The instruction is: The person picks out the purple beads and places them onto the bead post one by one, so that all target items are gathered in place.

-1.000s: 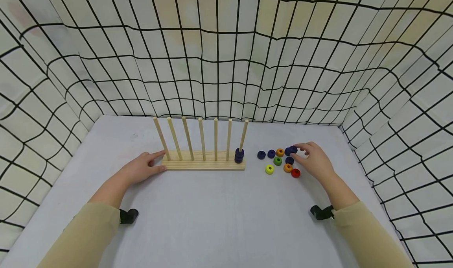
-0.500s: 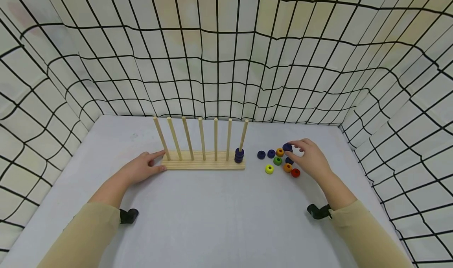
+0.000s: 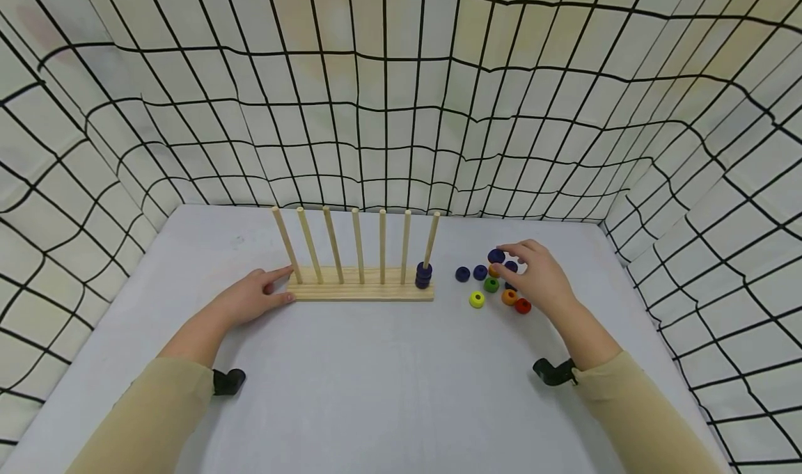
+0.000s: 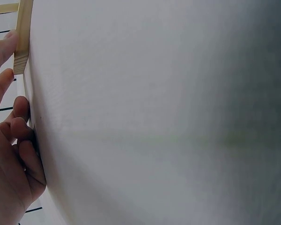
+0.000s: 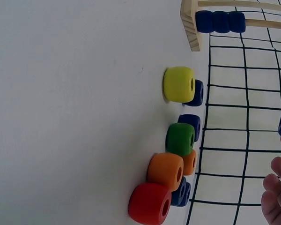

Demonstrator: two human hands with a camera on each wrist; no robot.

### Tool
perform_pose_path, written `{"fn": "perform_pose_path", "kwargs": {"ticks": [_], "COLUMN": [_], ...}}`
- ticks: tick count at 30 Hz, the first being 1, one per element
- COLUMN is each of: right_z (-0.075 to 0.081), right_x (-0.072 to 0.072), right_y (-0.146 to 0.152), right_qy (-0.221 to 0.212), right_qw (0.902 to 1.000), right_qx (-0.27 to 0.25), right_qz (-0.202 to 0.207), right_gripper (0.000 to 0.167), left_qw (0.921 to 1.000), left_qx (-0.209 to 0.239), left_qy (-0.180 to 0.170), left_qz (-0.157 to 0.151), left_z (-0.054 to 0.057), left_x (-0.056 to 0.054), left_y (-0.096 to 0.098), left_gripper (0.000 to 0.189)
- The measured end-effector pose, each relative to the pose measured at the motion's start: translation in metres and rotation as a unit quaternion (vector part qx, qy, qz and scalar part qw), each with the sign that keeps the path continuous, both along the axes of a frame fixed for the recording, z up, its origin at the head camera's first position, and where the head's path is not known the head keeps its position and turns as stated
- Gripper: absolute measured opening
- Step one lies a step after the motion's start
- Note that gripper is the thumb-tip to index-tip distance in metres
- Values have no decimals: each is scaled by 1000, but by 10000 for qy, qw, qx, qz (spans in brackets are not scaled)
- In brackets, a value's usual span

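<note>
A wooden peg stand (image 3: 360, 294) with a row of upright pegs lies across the table. My left hand (image 3: 241, 300) holds its left end between thumb and forefinger; in the left wrist view the other fingers curl beneath, off the wood. Three dark blue beads (image 5: 220, 22) are stacked on the rightmost peg. Above the loose beads, my right hand (image 3: 539, 275) pinches a dark blue bead (image 3: 496, 256) between thumb and fingertips. Under it lie a green bead (image 3: 491, 285), a red bead (image 3: 523, 306), an orange bead (image 3: 509, 297) and another orange one, partly covered by the thumb.
A yellow bead (image 3: 477, 299) and two dark blue beads lie left of the cluster, nearer the stand. More blue beads show partly behind the right hand. Black netting (image 3: 401, 112) over white walls encloses the white table (image 3: 388, 376) behind and at both sides.
My right hand has lifted the dark blue bead from the back right of the cluster and carried it left, toward the stand. The left hand and stand have stayed put.
</note>
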State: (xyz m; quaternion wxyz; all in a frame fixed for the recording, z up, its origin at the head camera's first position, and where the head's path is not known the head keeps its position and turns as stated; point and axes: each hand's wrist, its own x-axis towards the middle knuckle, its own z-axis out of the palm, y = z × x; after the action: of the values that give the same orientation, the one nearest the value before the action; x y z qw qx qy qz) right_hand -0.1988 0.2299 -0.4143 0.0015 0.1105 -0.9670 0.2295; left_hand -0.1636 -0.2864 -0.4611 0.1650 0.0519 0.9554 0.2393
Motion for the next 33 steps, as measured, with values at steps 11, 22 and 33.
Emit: {"fn": "perform_pose_path", "kwargs": {"ticks": [11,22,33], "right_z": [10,22,26], "right_x": [2,5,4], "right_y": [-17,-30,-43], "right_qy": [66,449,685], "right_qw": [9997,9976,9947], "right_qx": [-220,-509,-724], "right_qz": [70,155,258], "right_gripper": [50,44,44], "left_qw": [10000,10000,9999], "left_qx": [-20,-50,-64], "left_qy": [17,-31,-79], "left_qz": [-10,12,26], "left_z": [-1,-2,-3], "left_x": [-1,-1,-1], "left_y": [-2,-2,-3], "left_gripper": [76,79,79]}}
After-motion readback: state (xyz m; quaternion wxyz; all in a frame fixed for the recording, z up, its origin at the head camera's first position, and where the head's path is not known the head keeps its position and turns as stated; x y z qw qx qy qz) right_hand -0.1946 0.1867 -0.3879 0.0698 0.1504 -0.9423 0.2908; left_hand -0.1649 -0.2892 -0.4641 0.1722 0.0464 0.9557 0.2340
